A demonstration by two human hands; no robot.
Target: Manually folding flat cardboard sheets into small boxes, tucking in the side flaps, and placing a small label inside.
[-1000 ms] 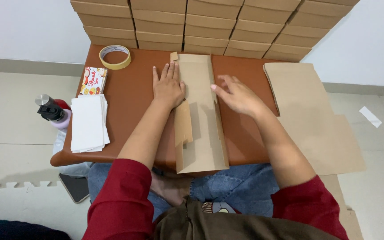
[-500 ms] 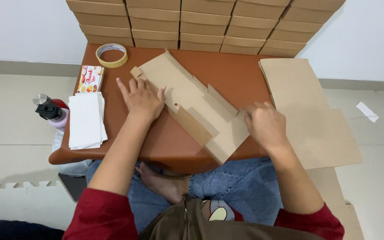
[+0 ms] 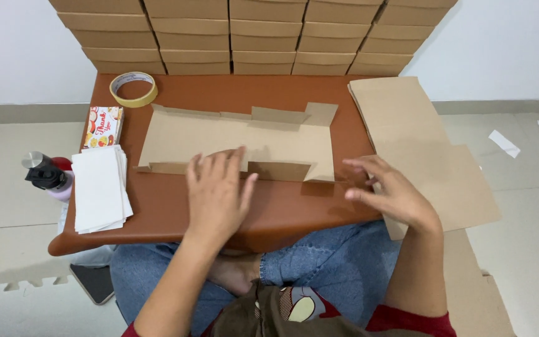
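A flat brown cardboard box blank lies lengthwise across the middle of a low brown bench, its side flaps partly raised along both long edges; the left hand rests palm-down with fingers spread, its fingertips touching the blank's near edge just left of centre, the grip open and closed on nothing; the right hand hovers over the bench's right edge, just beside the blank's near right corner but apart from it, fingers loosely spread and holding nothing; a stack of flat cardboard sheets lies to the right, overhanging the bench edge under that hand; at the bench's far left corner sits a roll of tape, with a small printed card packet and a pile of white papers nearer the person; a tape dispenser lies on the floor to the left; folded cardboard boxes are stacked in rows along the wall behind
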